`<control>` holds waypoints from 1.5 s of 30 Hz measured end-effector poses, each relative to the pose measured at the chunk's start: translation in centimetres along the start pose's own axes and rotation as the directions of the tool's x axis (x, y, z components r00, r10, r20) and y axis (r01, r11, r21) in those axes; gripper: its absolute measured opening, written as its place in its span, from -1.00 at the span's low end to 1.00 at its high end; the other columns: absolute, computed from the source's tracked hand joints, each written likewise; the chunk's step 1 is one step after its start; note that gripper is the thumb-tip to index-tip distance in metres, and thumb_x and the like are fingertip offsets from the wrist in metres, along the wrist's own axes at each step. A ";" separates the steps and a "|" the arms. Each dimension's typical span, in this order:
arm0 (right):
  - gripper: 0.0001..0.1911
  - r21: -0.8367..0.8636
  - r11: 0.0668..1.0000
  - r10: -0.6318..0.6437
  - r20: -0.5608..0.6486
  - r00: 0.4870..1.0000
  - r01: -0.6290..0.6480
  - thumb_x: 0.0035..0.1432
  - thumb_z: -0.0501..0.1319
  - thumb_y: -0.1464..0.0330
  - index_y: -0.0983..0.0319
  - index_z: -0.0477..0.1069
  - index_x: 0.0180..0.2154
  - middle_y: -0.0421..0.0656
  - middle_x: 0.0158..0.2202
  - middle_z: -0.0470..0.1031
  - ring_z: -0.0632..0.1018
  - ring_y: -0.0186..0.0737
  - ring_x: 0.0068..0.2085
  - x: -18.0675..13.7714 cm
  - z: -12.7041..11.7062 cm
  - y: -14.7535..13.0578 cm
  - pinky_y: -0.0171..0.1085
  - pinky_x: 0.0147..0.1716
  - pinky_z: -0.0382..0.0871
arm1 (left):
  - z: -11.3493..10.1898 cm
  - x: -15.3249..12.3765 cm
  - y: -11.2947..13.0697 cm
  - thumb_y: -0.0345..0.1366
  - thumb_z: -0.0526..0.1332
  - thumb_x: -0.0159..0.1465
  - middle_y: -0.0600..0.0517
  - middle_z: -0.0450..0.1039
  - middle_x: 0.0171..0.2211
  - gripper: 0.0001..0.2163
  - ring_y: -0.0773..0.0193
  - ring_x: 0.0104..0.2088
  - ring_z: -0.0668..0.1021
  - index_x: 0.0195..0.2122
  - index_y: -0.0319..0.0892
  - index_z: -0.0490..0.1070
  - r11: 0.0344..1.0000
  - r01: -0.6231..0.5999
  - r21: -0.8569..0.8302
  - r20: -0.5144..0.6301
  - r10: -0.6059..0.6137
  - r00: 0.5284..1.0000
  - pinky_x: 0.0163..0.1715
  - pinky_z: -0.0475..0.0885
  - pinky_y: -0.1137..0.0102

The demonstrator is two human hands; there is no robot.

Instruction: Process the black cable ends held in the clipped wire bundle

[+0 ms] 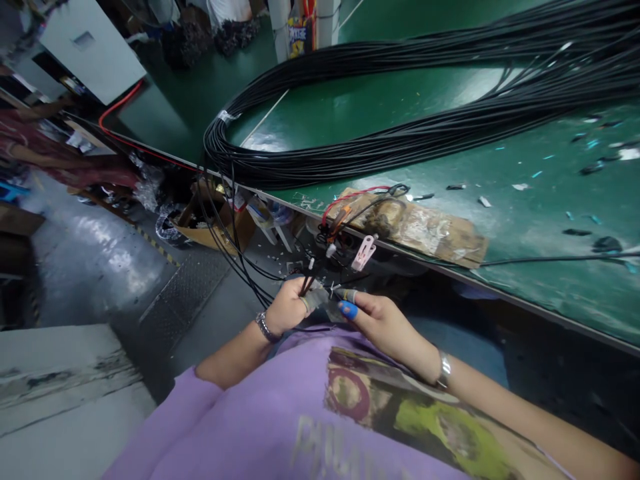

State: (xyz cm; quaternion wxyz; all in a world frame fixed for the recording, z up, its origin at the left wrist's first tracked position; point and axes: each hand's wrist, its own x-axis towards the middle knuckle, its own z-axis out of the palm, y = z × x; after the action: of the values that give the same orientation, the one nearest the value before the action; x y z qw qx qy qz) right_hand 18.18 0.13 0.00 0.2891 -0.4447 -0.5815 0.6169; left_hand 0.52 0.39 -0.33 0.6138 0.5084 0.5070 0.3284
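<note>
My left hand (290,305) is closed around a small bunch of thin dark wires (307,283) whose ends stick up from the fist, just below the bench edge. My right hand (381,319) faces it, fingers pinched on the same wire ends, with taped fingertips and a blue cover on the thumb. Both hands sit close together above my purple shirt. More black leads (235,247) hang from the bench down to my left hand. A pale pink plastic connector piece (364,252) dangles just above the hands.
A thick bundle of long black cables (400,133) lies across the green bench (525,220). A taped cardboard pad (430,230) with red and black wires rests at the bench edge. Cardboard boxes (210,223) stand under the bench. A white surface (60,393) lies at lower left.
</note>
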 end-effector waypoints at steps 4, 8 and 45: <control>-0.62 -0.124 0.990 -0.061 0.036 0.997 0.065 0.11 0.09 0.08 0.23 0.45 -0.46 -0.19 -0.53 0.45 0.39 -0.26 -0.49 -0.1 0.0 0.2 -0.30 -0.47 0.33 | -0.1 -0.1 0.1 -0.01 0.29 -0.06 0.25 0.05 -0.83 -0.62 0.57 -0.81 0.04 -0.61 -0.18 0.17 0.956 0.217 -0.198 0.043 -0.212 0.976 -0.80 -0.13 0.55; -0.63 -0.228 0.965 -0.128 0.035 0.991 0.132 0.16 0.04 0.13 0.24 0.44 -0.47 -0.15 -0.49 0.48 0.44 -0.23 -0.46 -0.1 0.0 0.3 -0.30 -0.46 0.35 | -0.3 0.0 0.0 -0.14 0.34 -0.16 0.27 0.02 -0.86 -0.64 0.58 -0.83 0.01 -0.60 -0.17 0.14 0.868 0.326 -0.374 0.137 -0.296 0.945 -0.80 -0.17 0.57; -0.79 -0.566 0.676 -0.513 0.097 0.853 0.471 -0.16 0.01 0.57 0.19 0.21 -0.42 -0.18 -0.48 0.32 0.36 -0.27 -0.45 -0.5 -1.7 0.3 -0.32 -0.46 0.27 | 0.6 -1.3 0.6 0.08 0.27 -0.02 0.18 0.23 -0.76 -0.56 0.58 -0.81 0.14 -0.64 -0.24 0.24 0.974 0.221 -0.058 0.150 -0.210 0.966 -0.80 -0.02 0.57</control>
State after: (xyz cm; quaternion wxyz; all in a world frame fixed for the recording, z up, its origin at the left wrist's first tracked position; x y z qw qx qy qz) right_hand 19.97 0.40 -0.01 0.3176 -0.3583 -0.8261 0.2971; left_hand 0.81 -0.86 0.58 0.6991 0.4492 0.5014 0.2409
